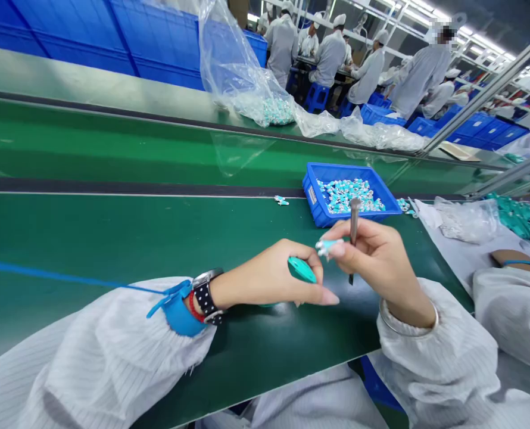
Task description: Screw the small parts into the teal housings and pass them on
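My left hand (287,274) is curled round a smooth teal-green oval plastic piece (301,270), thumb stretched to the right below it. Just to the right, my right hand (374,253) pinches a small light-blue and white plastic part (330,246) between thumb and finger. That same hand also holds a metal tweezers-like tool (354,229), upright against the fingers; its exact kind is hard to make out. Both hands hover close together over the green work surface (229,232). Behind the right hand stands a blue bin (317,208) full of similar small blue and white parts.
Two loose small parts (281,201) lie left of the bin, more at its right. A conveyor belt (113,146) runs behind. Clear plastic bags (236,65) rest on the far ledge. At right are a bag (468,220), teal pieces (521,220) and a neighbour's arm (513,292).
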The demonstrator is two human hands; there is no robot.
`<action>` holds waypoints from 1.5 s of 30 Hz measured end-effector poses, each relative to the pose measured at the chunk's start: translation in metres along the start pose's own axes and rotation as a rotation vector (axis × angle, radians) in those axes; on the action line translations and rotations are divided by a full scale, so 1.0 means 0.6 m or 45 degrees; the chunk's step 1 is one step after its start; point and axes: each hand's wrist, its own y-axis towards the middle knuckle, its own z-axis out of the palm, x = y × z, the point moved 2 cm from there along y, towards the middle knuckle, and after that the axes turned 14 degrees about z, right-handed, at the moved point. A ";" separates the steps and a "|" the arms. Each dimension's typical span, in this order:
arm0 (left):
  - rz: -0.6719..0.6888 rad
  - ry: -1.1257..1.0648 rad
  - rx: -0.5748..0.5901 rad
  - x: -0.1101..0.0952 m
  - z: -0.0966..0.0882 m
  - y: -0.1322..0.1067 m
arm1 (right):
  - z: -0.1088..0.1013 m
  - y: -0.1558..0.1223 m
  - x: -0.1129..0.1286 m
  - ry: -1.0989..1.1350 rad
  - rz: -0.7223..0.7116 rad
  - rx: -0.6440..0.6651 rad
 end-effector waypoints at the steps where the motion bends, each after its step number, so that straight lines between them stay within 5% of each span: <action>1: -0.001 0.089 0.020 -0.005 0.004 -0.002 | 0.004 -0.007 0.001 -0.008 0.047 0.081; 7: -0.154 0.290 0.119 0.002 0.012 -0.002 | 0.013 -0.018 -0.024 -0.016 0.271 0.325; 26: -0.301 -0.243 0.256 0.044 0.014 -0.011 | 0.037 -0.017 -0.062 -0.075 0.144 0.274; 32: -0.325 -0.164 0.129 0.055 0.019 -0.004 | 0.021 -0.007 -0.087 0.021 0.199 0.248; 39: -0.258 -0.193 -0.308 0.092 0.043 0.015 | -0.008 -0.005 -0.129 -0.237 0.350 0.111; 45: -0.393 -0.313 -0.391 0.160 0.059 0.003 | -0.110 0.029 -0.209 -0.748 0.127 0.000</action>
